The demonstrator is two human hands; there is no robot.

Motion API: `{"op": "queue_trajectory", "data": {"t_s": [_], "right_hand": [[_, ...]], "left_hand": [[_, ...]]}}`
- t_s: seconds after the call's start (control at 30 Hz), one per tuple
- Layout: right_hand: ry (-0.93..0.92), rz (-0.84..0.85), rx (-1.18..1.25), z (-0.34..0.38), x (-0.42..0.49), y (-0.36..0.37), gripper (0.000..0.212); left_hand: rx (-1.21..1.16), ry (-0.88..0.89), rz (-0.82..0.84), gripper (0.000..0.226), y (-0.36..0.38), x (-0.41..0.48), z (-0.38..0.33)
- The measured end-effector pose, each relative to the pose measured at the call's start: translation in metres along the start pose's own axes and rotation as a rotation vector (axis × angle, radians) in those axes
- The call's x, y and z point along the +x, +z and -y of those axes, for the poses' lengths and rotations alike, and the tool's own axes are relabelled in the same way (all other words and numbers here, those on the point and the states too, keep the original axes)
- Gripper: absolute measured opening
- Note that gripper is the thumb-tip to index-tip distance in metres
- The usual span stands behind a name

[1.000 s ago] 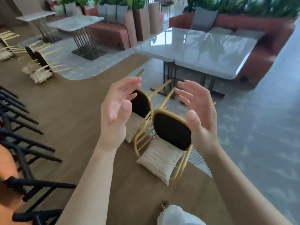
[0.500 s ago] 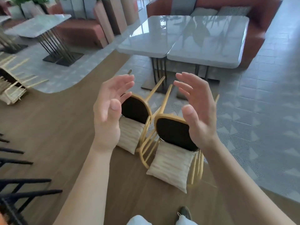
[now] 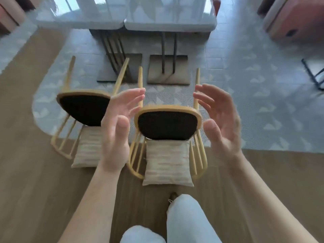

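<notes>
Two yellow-framed chairs lie tipped on their backs on the floor, legs pointing toward the tables. The near chair (image 3: 168, 125) shows its black seat underside, and a striped beige cushion (image 3: 167, 163) lies against its spindle back. The second chair (image 3: 84, 107) lies to its left with its own cushion (image 3: 87, 148). My left hand (image 3: 117, 127) and my right hand (image 3: 219, 120) hover above the near chair, one at each side, palms facing each other. Their fingers are relaxed and hold nothing.
Two pale marble-topped tables (image 3: 168, 23) on dark metal bases stand just beyond the chairs. A pink upholstered bench (image 3: 296, 20) is at the far right. The floor is wood planks near me and grey patterned carpet (image 3: 254, 95) further out. My legs in light trousers (image 3: 185, 220) show below.
I have come closer and now face the near chair squarely. Both hands stay raised and open, now flanking its seat. The black chairs at the left have left the view.
</notes>
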State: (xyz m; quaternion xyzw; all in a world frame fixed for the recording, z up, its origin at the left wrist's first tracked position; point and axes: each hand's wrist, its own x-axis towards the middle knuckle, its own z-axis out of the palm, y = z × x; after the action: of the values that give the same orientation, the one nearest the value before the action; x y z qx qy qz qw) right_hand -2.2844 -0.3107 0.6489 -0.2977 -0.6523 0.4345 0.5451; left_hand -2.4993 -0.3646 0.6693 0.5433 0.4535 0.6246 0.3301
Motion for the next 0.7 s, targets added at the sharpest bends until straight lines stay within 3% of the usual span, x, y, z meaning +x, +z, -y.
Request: {"op": "queue_trajectory", "data": {"t_s": [0.1,0.5,0.7], "right_hand": [[0.045,-0.028,-0.019,-0.091,-0.018,-0.006,0.071],[0.302,-0.105,-0.201,-0.504,-0.193,-0.027,0.065],[0.482,-0.078,-0.322,-0.644,-0.281,-0.041,0.077]], "left_hand": [[0.001,-0.069,0.010,0.080,-0.001,-0.010,0.092],[0.111,-0.224,0.012,0.061,-0.009,-0.141,0.536],[0.253,-0.397,0.038,0.072,-0.011,-0.207,0.692]]}}
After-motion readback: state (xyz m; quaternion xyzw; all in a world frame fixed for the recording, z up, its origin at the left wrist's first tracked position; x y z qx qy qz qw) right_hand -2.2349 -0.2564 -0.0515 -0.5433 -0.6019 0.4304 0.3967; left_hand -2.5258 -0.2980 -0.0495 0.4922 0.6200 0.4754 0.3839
